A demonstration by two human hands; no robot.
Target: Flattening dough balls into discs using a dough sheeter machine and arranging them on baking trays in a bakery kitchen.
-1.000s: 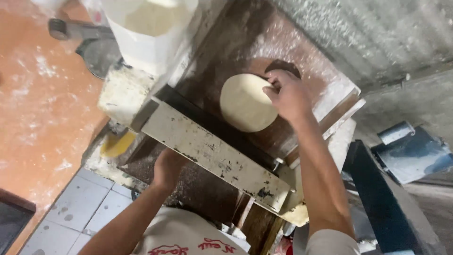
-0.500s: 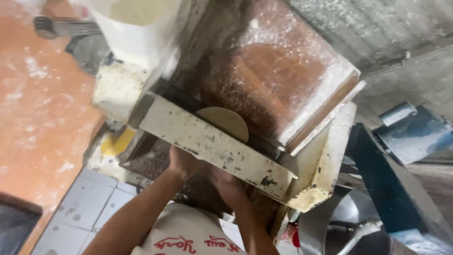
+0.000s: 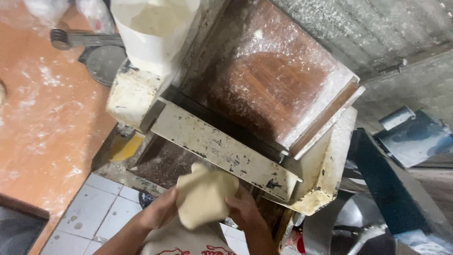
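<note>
In the head view, the left hand (image 3: 158, 215) and the right hand (image 3: 245, 208) are together gripping a flattened sheet of pale dough (image 3: 205, 196) by its sides, holding it just below the worn cream roller bar (image 3: 222, 151) of the floury wooden dough-rolling machine (image 3: 269, 80).

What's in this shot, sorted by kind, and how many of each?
Hands: 2, left and right, both holding the dough
Dough sheets: 1
Rolling machines: 1
White tubs: 1
Orange tables: 1
Total: 6
</note>
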